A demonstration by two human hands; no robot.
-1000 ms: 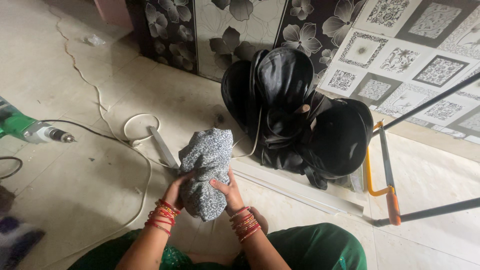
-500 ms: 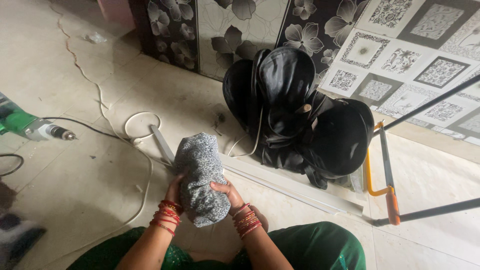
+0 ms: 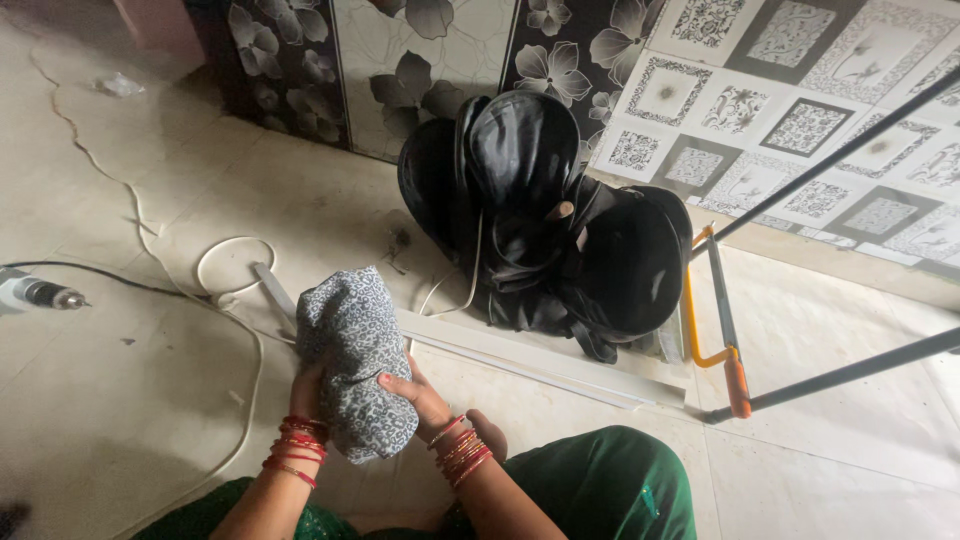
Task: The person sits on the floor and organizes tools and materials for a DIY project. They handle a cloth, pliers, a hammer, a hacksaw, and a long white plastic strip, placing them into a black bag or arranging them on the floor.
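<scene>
Grey patterned cloth bundle (image 3: 352, 355) is gripped by both hands, left hand (image 3: 308, 388) and right hand (image 3: 420, 395) closed around it, above the floor (image 3: 120, 390).

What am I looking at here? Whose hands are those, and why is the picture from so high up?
The picture comes from a small camera worn on a person's head, so you look down just as they do. There is no machine, only two bare hands with red bangles on the wrists. The left hand and the right hand both hold a grey spotted cloth bundle above the floor. The green at the bottom is the person's clothing. On the floor lie a black bag against the patterned wall, a long white strip, a white cable, a saw with an orange handle, and the tip of a drill at the left edge.
</scene>
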